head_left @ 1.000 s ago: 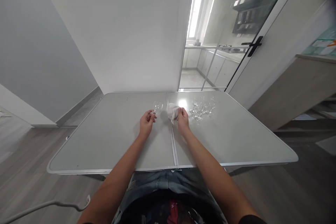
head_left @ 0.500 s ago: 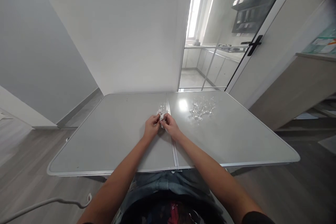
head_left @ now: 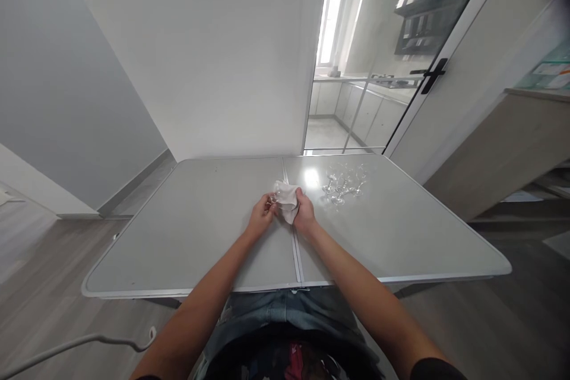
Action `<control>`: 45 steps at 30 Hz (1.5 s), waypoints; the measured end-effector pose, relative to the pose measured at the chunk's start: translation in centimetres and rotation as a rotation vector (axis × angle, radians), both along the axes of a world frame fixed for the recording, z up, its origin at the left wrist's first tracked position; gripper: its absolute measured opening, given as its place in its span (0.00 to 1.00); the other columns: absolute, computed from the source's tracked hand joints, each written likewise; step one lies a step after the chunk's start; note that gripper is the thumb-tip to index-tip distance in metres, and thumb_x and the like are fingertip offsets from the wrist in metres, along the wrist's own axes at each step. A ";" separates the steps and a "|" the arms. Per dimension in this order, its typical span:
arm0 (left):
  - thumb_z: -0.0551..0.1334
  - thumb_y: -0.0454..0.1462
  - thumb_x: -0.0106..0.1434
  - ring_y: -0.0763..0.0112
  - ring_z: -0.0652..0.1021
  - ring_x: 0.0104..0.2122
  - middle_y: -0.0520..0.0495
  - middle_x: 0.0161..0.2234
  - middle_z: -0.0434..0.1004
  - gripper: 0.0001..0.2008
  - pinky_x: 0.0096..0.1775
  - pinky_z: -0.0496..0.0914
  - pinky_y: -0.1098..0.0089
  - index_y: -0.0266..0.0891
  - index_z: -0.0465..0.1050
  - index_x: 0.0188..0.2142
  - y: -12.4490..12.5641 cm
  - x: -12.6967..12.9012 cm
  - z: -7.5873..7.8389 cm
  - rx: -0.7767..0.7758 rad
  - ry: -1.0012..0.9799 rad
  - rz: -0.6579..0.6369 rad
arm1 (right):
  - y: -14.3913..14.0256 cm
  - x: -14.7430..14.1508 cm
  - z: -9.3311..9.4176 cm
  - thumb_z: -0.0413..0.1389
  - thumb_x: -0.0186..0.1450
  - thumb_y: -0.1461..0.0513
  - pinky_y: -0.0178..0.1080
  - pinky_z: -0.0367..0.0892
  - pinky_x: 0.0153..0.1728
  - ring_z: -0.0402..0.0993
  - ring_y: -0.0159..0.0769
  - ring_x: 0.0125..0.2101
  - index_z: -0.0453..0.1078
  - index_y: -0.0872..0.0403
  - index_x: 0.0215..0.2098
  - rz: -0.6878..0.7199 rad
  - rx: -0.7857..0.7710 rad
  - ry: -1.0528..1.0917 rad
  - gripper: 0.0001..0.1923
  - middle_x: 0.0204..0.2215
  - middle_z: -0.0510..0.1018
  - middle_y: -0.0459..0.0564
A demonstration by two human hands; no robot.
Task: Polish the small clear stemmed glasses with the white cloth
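Over the seam of the table my right hand [head_left: 305, 211] is closed on a white cloth [head_left: 288, 197], which hangs spread out between the two hands. My left hand [head_left: 260, 215] pinches a small clear stemmed glass [head_left: 275, 195] at the cloth's left edge. Part of this glass is hidden by the fingers and the cloth, and its outline is faint. To the right of my right hand, several clear stemmed glasses [head_left: 342, 184] stand close together on the table.
The grey folding table [head_left: 187, 237] has a metal rim and a central seam. Behind it are a white wall [head_left: 231, 59] and a glass door with a black handle [head_left: 431, 75]. A white cable [head_left: 89, 339] runs at the lower left; a shelf unit [head_left: 512, 136] stands right.
The cloth, bunched between both hands before, is now spread open. My right hand has moved right with it, away from my left hand, which stays about where it was.
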State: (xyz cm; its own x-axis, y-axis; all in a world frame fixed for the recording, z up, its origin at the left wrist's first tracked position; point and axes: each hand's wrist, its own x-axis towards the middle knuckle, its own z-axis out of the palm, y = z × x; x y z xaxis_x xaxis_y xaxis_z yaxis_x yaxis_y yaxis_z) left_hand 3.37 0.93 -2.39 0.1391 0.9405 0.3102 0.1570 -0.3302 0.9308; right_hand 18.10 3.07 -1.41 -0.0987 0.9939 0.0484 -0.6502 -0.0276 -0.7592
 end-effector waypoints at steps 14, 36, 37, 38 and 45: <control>0.68 0.57 0.56 0.80 0.54 0.19 0.57 0.21 0.53 0.25 0.24 0.48 0.72 0.35 0.70 0.33 -1.3 0.6 2.1 -0.415 -0.268 -0.487 | -0.7 1.6 1.7 0.55 0.63 0.43 0.42 0.70 0.24 0.76 0.44 0.28 0.71 0.53 0.34 0.205 -0.091 0.071 0.22 0.23 0.77 0.50; 0.59 0.35 0.61 0.63 0.74 0.26 0.42 0.28 0.77 0.05 0.30 0.64 0.66 0.38 0.72 0.34 -0.1 -0.6 -0.4 0.220 0.594 0.212 | -2.3 0.6 1.9 0.50 0.67 0.64 0.59 0.34 0.70 0.55 0.48 0.68 0.69 0.50 0.47 -0.302 1.174 -1.400 0.12 0.61 0.72 0.53; 0.59 0.34 0.59 0.61 0.75 0.26 0.40 0.28 0.77 0.05 0.30 0.64 0.65 0.38 0.73 0.33 -0.2 -0.7 -0.4 0.235 0.717 0.221 | -2.3 0.6 1.8 0.51 0.66 0.64 0.58 0.37 0.69 0.60 0.49 0.65 0.69 0.51 0.48 -0.301 1.169 -1.433 0.13 0.57 0.75 0.55; 0.59 0.32 0.57 0.59 0.76 0.26 0.38 0.27 0.77 0.05 0.31 0.64 0.64 0.37 0.74 0.32 -0.2 -0.8 -0.3 0.250 0.834 0.207 | -2.3 0.5 1.8 0.51 0.65 0.64 0.56 0.42 0.68 0.65 0.49 0.60 0.70 0.51 0.48 -0.289 1.149 -1.460 0.14 0.54 0.77 0.56; 0.57 0.29 0.59 0.57 0.80 0.34 0.36 0.34 0.81 0.15 0.41 0.70 0.61 0.33 0.73 0.46 -1.1 -0.9 0.5 0.422 1.237 -0.053 | -1.3 1.5 1.9 0.46 0.70 0.56 0.41 0.60 0.37 0.67 0.39 0.30 0.68 0.52 0.34 -0.255 0.676 -1.497 0.12 0.27 0.74 0.50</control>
